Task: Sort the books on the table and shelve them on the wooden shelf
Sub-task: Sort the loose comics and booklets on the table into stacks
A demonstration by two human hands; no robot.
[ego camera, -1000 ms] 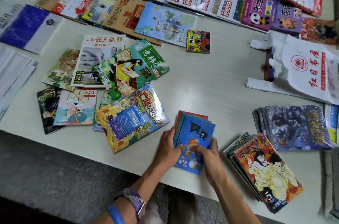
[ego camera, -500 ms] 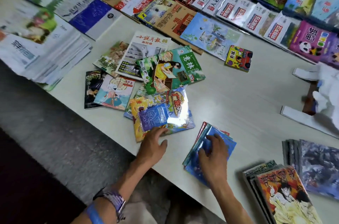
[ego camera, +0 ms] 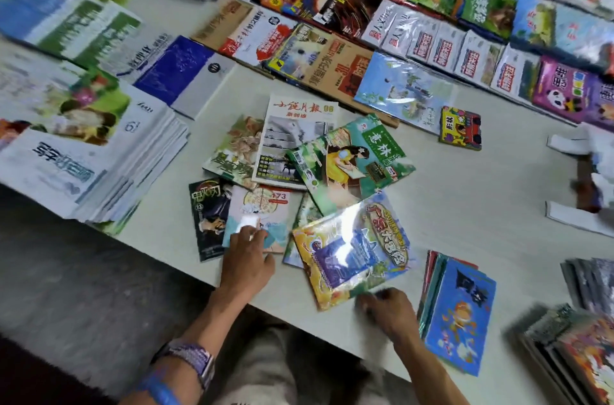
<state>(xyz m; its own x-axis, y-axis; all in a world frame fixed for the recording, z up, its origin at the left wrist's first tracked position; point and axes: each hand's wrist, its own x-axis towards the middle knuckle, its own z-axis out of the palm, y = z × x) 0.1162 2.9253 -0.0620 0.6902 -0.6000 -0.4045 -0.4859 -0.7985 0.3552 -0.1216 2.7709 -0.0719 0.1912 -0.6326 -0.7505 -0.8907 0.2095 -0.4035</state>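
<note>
- The table (ego camera: pixel 465 198) is pale and strewn with books and magazines; places below are given from the yellow book (ego camera: pixel 352 252), a glossy wrapped volume lying near the table's front edge.
- The left hand (ego camera: pixel 247 258) lies just left of the yellow book, fingers spread and fairly straight, fingertips resting on the pink book (ego camera: pixel 262 215) marked 173. It grips nothing.
- The right hand (ego camera: pixel 387 308) sits at the yellow book's near corner, touching or just beside it. Motion blur hides the fingers, so I cannot tell whether it is closed on the book or simply resting there.
- Just left of the pink book, further from the yellow book, lies a dark manga (ego camera: pixel 207 215), partly under the pink book's edge.
- Behind the yellow book and overlapping its far corner is a green magazine (ego camera: pixel 352 165) with a figure in yellow on its cover.
- Behind that, a white magazine (ego camera: pixel 292 135) with red characters lies partly under the green one.
- Right of the yellow book, apart from it, sits a small blue stack (ego camera: pixel 458 315), fanned slightly.
- Far right of the yellow book, at the frame edge, stand two comic piles (ego camera: pixel 584 338), blurred.
- Well left of the yellow book is a tall white pile (ego camera: pixel 99 165) of magazines.
- Beyond everything, rows of overlapping covers (ego camera: pixel 432 49) run along the back of the table.
- No wooden shelf shows in this view.
</note>
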